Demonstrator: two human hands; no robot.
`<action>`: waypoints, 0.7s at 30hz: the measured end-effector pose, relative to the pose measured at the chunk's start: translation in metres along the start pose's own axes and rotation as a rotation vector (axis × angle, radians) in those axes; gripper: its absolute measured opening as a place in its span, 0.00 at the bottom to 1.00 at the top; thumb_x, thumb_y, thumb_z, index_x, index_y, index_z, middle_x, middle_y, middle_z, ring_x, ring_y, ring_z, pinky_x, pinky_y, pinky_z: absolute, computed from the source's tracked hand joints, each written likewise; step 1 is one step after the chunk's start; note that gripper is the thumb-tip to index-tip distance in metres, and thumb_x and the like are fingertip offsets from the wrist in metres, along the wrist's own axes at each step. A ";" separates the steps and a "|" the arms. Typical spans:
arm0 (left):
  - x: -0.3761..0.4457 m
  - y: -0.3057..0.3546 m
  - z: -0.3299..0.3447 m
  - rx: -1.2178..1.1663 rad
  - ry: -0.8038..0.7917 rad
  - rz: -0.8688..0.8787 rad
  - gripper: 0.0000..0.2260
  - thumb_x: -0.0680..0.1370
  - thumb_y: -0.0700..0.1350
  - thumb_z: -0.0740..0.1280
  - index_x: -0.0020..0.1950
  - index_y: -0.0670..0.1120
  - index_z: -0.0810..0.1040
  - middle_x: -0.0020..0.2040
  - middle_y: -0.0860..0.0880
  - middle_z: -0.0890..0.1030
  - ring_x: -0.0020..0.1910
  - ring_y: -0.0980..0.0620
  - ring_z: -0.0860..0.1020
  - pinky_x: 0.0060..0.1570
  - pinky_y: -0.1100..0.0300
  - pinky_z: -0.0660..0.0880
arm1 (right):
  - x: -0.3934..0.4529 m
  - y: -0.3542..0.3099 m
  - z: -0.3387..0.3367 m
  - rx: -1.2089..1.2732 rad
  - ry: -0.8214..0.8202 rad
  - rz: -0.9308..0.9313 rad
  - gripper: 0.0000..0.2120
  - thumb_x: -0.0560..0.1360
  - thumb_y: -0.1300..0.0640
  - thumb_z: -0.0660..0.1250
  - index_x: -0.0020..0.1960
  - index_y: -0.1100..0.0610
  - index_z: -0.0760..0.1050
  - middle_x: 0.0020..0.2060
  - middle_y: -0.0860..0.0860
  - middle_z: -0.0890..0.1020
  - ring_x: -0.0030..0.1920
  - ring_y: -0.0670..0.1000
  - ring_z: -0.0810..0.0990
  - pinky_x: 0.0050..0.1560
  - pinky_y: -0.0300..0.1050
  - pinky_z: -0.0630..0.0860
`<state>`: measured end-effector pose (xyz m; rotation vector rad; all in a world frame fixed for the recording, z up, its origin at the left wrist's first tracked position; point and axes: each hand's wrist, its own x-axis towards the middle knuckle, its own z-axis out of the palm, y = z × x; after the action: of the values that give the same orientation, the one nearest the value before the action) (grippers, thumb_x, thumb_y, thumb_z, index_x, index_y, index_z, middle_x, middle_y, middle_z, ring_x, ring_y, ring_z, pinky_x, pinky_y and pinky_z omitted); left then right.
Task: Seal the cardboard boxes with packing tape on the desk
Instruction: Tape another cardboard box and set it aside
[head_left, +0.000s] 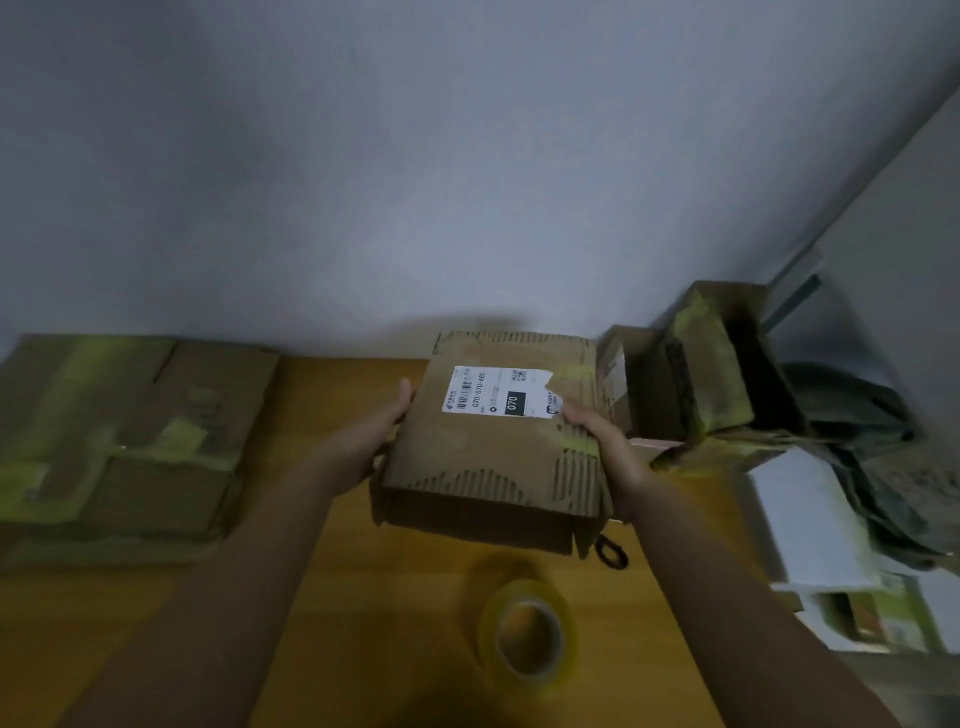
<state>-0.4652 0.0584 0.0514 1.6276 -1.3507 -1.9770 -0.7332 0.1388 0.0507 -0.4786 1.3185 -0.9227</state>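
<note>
Cardboard box (488, 441), one, clamped between both hands' grip: left hand (382, 431), right hand (605, 441); one tape roll (527, 631).

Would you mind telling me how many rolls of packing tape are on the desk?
1. The tape roll lies flat on the desk, nearer the person than the labelled box held in both hands. Others may be hidden behind the boxes.

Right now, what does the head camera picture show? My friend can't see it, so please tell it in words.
Two bare hands, left hand and right hand, hold a worn cardboard box with a white shipping label by its sides over a wooden desk. A roll of clear tape lies nearer, a taped box sits left, and open boxes are piled right.
</note>
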 end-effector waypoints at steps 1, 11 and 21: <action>-0.002 -0.005 -0.002 -0.069 -0.047 -0.013 0.32 0.71 0.76 0.51 0.72 0.64 0.66 0.73 0.52 0.66 0.71 0.39 0.65 0.65 0.40 0.69 | 0.001 -0.005 -0.003 -0.005 -0.025 0.031 0.20 0.77 0.44 0.64 0.64 0.54 0.75 0.52 0.59 0.84 0.51 0.61 0.82 0.56 0.58 0.77; -0.002 -0.003 -0.003 -0.278 -0.040 0.041 0.35 0.74 0.72 0.42 0.66 0.54 0.74 0.62 0.43 0.77 0.61 0.43 0.76 0.54 0.50 0.75 | 0.017 -0.015 -0.009 -0.011 0.053 0.211 0.34 0.73 0.26 0.52 0.62 0.50 0.77 0.57 0.61 0.78 0.56 0.62 0.79 0.50 0.56 0.78; 0.018 0.024 -0.008 -0.091 -0.003 0.025 0.44 0.68 0.76 0.42 0.79 0.54 0.53 0.76 0.44 0.62 0.72 0.43 0.63 0.66 0.48 0.62 | 0.017 -0.019 -0.025 -0.033 -0.021 0.154 0.43 0.70 0.21 0.44 0.67 0.48 0.75 0.63 0.57 0.79 0.61 0.60 0.77 0.56 0.51 0.72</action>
<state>-0.4727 0.0285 0.0586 1.5600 -1.2571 -1.9968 -0.7627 0.1188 0.0496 -0.4054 1.3340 -0.7674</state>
